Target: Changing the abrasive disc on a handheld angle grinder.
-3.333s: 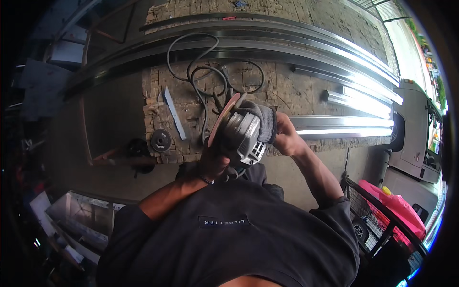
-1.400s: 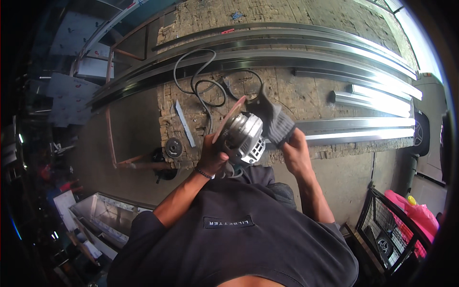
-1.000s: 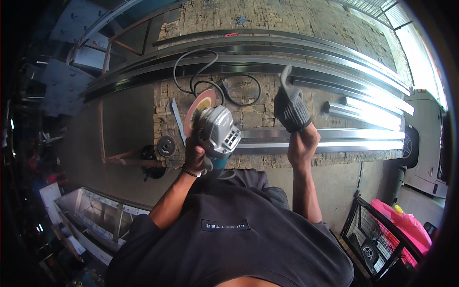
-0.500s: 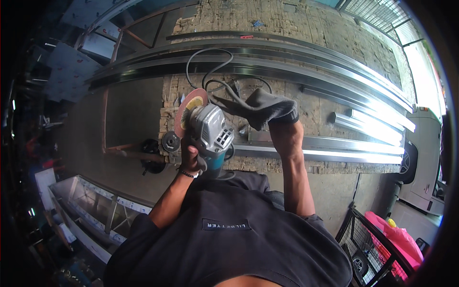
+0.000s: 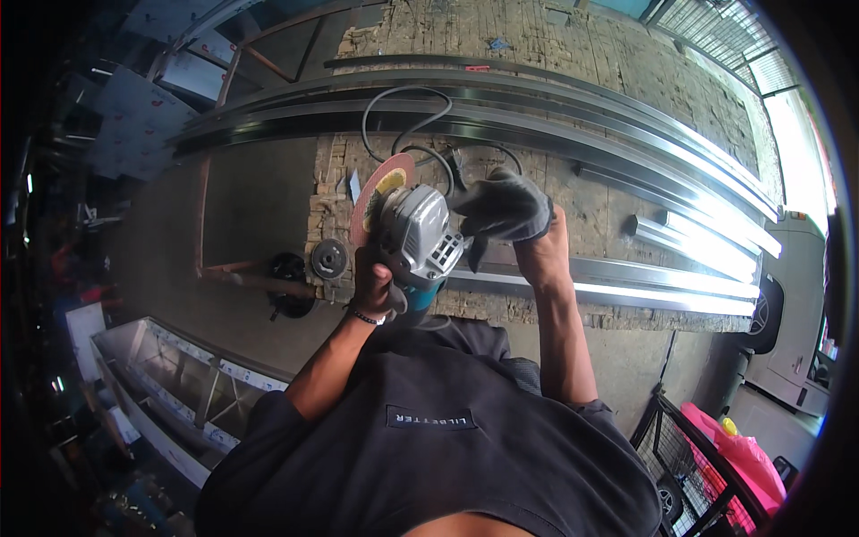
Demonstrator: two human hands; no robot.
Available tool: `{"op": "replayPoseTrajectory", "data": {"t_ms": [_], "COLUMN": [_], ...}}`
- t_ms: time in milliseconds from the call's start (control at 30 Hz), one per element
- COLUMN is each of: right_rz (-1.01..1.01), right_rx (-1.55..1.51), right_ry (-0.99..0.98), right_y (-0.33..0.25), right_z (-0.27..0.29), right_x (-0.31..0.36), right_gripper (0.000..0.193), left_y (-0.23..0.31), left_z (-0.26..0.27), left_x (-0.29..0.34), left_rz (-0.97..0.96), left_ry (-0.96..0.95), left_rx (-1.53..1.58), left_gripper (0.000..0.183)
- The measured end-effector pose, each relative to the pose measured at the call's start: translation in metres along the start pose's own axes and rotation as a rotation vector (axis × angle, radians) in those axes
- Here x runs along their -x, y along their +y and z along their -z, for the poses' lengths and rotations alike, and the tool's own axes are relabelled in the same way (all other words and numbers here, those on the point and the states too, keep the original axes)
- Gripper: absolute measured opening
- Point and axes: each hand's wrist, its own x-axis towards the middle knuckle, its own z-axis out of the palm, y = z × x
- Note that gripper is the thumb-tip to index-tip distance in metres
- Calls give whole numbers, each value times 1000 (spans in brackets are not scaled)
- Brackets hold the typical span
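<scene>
My left hand, with a dark beaded bracelet at its wrist, is closed around an angle grinder. The tool has a silver head, a teal body and a reddish-brown disc facing left. A bit of grey fabric shows by that palm; its shape is partly hidden. On my right hand is a loose grey work glove, its cuff near the bare wrist. The glove's fingers point left toward the grinder head, slightly blurred, while one part hangs down beside the tool. Nothing is seen gripped in it.
Long metal profiles lie across a worn wooden bench, with shorter bright pieces at right. A grey cable loops behind the grinder. A round dark disc sits at the bench's left edge. A metal frame stands lower left.
The gloved right hand has shifted slightly, and the glove, stretched out long before, now looks shorter and bunched nearer the hand. The grinder has moved a little right in view.
</scene>
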Motion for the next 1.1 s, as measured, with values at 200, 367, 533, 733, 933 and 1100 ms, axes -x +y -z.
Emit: {"op": "replayPoseTrajectory", "data": {"t_ms": [200, 367, 533, 733, 933, 1100], "right_rz": [2, 101, -129, -53, -339, -42], "right_rx": [367, 969, 1019, 1095, 1034, 1808], "right_ry": [85, -124, -534, -575, -554, -385], "right_y": [21, -1, -49, -35, -54, 34], "right_z": [39, 53, 73, 139, 134, 133], "right_x": [9, 21, 25, 45, 43, 33], "right_gripper": [26, 28, 26, 26, 30, 34], "left_y": [7, -12, -42, -21, -47, -40], "left_z": [0, 4, 18, -2, 16, 17], "left_x": [-1, 2, 10, -5, 5, 1], "left_rz": [-4, -28, -38, -36, 38, -12], "left_ry": [30, 107, 200, 254, 284, 271], "left_rx": [-41, -33, -45, 88, 149, 65], "left_gripper": [101, 97, 82, 77, 80, 81]}}
